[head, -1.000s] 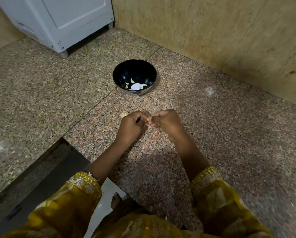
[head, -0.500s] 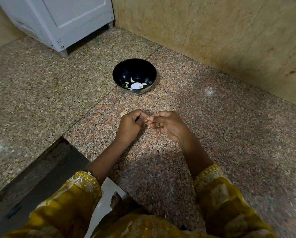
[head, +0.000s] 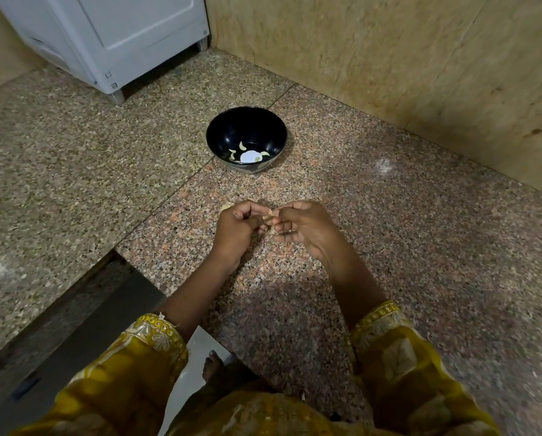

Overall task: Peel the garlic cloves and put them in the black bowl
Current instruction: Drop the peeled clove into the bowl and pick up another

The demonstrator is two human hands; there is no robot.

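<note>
The black bowl (head: 246, 129) stands on the granite floor ahead of me, with several pale peeled cloves at its bottom. Below it, my left hand (head: 235, 229) and my right hand (head: 304, 226) meet fingertip to fingertip over the floor. Between their tips they pinch a small garlic clove (head: 270, 214), mostly hidden by the fingers. Another unpeeled garlic clove (head: 225, 207) lies on the floor just behind my left hand.
A white appliance (head: 115, 36) on short feet stands at the back left. A beige stone wall (head: 389, 58) runs along the back right. A dark floor channel (head: 74, 313) cuts in at the lower left. My yellow sleeves and a foot fill the bottom.
My right hand has turned slightly and its fingers have spread a little while working at the clove. The left hand stays in place. The bowl has not moved.
</note>
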